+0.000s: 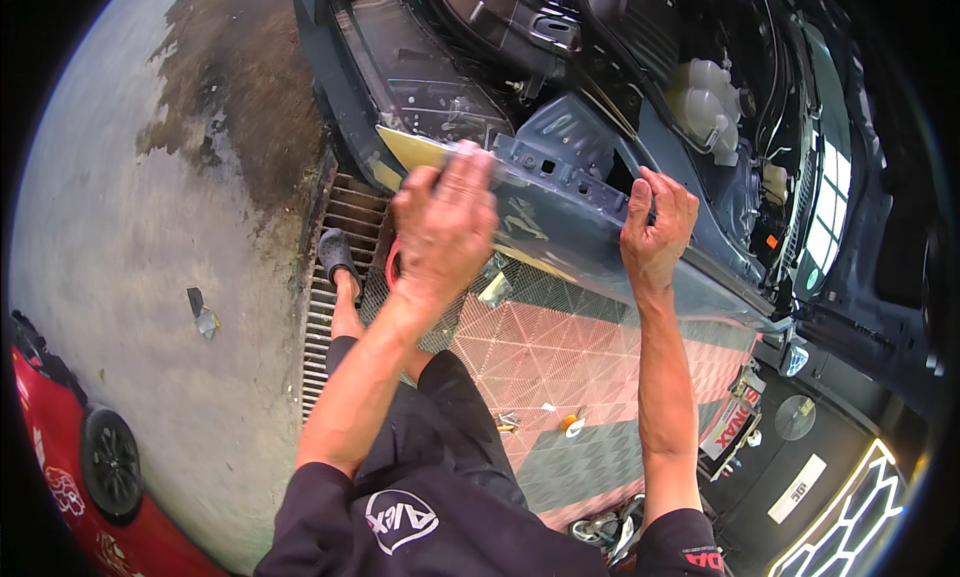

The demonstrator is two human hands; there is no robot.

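Note:
In front of me is the dark grey fender (560,222) of a car whose engine bay lies open, its outer face carrying pale scuffs and reflections. A pale yellow section (415,150) shows at the fender's left end. My left hand (448,217) is over the seam between the yellow part and the grey. Its fingers are smeared by motion, and anything under them is hidden. Further right, my right hand (660,227) is at the fender's upper edge, thumb and bent fingers apart, with nothing visible between them.
A white plastic reservoir (705,107) sits in the engine bay. Below the fender are a metal drain grate (320,327) and a red and grey tile floor (560,352) with an orange spool (572,425) on it. At the far left stands a red car (60,447).

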